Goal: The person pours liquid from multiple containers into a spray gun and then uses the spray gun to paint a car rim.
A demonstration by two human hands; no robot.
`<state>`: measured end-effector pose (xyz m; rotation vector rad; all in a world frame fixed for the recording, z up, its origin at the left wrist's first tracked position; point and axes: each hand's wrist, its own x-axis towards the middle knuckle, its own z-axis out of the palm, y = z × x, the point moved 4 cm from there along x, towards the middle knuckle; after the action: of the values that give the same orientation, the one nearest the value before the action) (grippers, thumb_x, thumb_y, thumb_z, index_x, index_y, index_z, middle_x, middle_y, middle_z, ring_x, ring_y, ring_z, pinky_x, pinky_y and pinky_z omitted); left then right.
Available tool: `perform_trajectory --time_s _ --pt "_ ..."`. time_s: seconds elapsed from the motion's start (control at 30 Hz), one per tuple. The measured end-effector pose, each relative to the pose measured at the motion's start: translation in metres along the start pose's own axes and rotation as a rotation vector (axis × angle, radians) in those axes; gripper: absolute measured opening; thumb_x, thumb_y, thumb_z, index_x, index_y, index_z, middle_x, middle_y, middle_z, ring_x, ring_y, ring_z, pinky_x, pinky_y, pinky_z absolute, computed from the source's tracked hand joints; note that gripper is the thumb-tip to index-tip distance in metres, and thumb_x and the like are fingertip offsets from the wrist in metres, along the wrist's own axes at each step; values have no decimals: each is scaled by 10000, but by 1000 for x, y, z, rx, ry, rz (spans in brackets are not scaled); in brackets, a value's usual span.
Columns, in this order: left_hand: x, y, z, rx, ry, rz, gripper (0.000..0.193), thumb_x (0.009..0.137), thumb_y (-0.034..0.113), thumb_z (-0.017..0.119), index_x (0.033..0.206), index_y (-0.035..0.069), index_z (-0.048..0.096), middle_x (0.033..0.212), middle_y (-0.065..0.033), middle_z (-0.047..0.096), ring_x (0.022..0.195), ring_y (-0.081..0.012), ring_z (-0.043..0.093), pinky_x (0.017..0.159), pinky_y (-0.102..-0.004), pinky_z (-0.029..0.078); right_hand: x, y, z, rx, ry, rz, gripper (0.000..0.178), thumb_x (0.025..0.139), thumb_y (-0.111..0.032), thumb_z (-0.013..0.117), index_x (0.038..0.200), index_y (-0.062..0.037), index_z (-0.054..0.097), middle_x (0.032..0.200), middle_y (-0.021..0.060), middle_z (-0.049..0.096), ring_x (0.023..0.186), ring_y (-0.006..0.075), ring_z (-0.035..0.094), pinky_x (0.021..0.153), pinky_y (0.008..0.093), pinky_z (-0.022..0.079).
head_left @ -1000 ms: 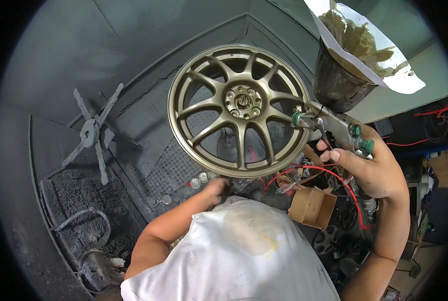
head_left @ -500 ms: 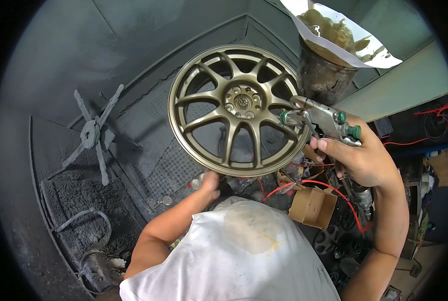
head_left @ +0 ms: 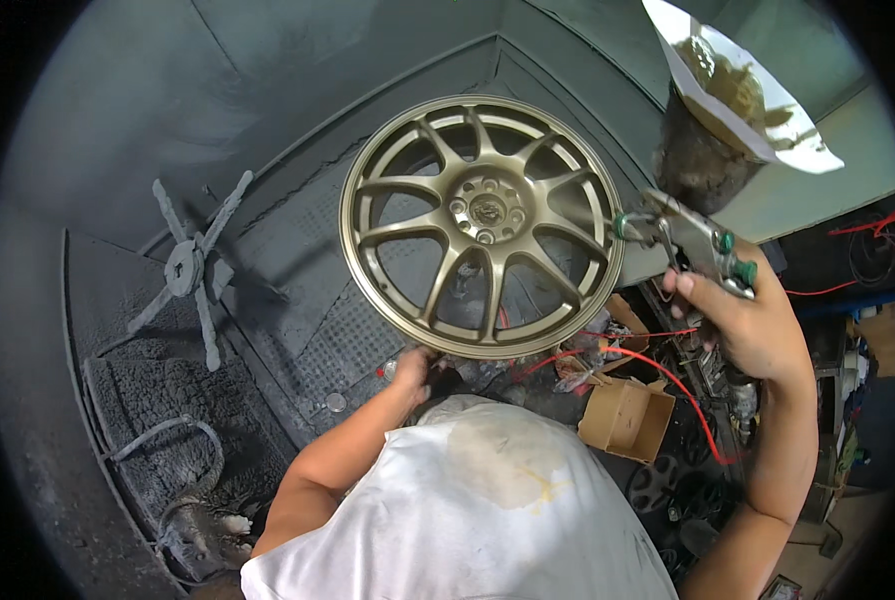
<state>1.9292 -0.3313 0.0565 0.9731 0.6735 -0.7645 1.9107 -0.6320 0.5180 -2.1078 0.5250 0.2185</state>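
A bronze multi-spoke car wheel rim (head_left: 443, 290) lies face up in the middle, raised above the floor. My right hand (head_left: 742, 315) is closed round a metal spray gun (head_left: 702, 245) with green knobs; its nozzle is beside the wheel's right edge. Above the gun stands a tilted, stained dark cup (head_left: 702, 165), with a white paper cone (head_left: 782, 135) wet with bronze paint in its mouth. My left hand (head_left: 414, 372) is at the wheel's near edge, fingers curled and partly hidden beneath it. What they grip does not show.
A grey-coated cross-shaped stand (head_left: 182, 268) is at the left, above a crusted dark block (head_left: 157, 400). A red hose (head_left: 677, 385) runs past an open cardboard box (head_left: 624, 418) at the lower right. Grey booth walls (head_left: 297, 90) rise behind the wheel.
My right hand has moved the spray gun and cup rightward, away from the wheel's face. The wheel has turned, its spokes now at other angles. My left hand stays by its near edge.
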Motion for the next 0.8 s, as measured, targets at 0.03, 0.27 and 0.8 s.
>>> perform_trajectory --time_s 0.03,0.27,0.8 --pt "4 8 -7 -53 -12 69 169 890 -6 555 1024 -22 657 849 -101 668 686 -200 597 622 -332 511 -5 0 0 1 -5 -3 315 923 -257 736 1129 -33 656 764 -13 643 636 58 569 506 222 444" --pt "-3 17 3 -111 157 138 181 984 117 511 1071 27 642 952 -104 684 806 -217 641 683 -349 521 -46 28 5 276 -98 57 511 906 -150 704 1375 -3 562 968 37 709 793 84 652 538 208 486" --pt "3 -67 70 -268 111 92 258 1007 254 535 1190 123 663 1165 -47 698 1046 -241 621 894 -428 489 -96 119 -29 560 168 22 493 882 -134 737 1316 47 589 955 31 693 762 69 625 529 197 454"
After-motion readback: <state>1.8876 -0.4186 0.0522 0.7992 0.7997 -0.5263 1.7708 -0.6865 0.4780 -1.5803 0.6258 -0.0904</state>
